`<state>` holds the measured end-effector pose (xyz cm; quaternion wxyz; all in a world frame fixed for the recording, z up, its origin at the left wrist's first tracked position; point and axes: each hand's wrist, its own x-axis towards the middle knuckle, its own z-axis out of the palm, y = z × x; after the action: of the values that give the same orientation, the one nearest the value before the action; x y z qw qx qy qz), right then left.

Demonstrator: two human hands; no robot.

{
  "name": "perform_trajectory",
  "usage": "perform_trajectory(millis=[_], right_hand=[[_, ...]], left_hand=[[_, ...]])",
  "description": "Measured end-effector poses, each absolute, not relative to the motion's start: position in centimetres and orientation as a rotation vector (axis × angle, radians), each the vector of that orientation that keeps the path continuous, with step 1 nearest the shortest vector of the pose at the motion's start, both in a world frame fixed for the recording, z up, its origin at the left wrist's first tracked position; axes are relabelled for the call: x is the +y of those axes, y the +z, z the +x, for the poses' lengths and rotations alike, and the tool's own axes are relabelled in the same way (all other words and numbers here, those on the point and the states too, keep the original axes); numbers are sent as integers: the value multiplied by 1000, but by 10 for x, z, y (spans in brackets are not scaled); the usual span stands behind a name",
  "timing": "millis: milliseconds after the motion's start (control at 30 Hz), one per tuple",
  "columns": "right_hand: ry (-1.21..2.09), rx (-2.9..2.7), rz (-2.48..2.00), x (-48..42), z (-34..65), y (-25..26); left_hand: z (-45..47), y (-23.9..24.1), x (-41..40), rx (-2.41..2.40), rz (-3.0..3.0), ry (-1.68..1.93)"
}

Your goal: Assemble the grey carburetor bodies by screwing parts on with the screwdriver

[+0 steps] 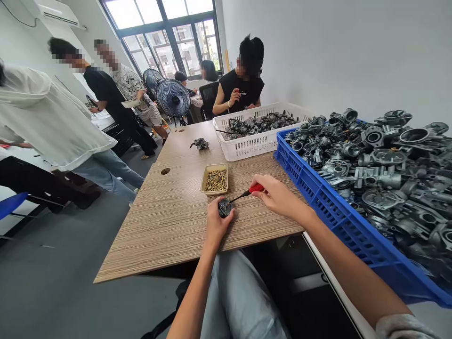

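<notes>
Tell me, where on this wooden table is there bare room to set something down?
The table is bare left of the screw tray and the left hand, and between the tray and the loose metal part. The right side is crowded by the white basket and blue crate.

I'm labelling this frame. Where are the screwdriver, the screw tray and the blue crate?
screwdriver [256, 189], head view, on its red handle.
screw tray [213, 193], head view, on its near wall.
blue crate [307, 181], head view, on its slotted side wall.
</notes>
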<state>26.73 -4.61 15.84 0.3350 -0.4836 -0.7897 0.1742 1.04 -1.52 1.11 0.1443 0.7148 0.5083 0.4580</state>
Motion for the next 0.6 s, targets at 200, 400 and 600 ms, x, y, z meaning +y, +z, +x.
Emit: perform_trajectory(millis=[200, 400, 600], right_hand=[[328, -1967, -1661, -49, 260, 160], [310, -1884, -1671, -45, 260, 156], [373, -1719, -1673, -11, 273, 107]], left_hand=[[11, 10, -14, 1482, 2047, 1338], [12, 10, -15, 1499, 2014, 1354], [10, 15, -16, 1502, 1787, 1428]])
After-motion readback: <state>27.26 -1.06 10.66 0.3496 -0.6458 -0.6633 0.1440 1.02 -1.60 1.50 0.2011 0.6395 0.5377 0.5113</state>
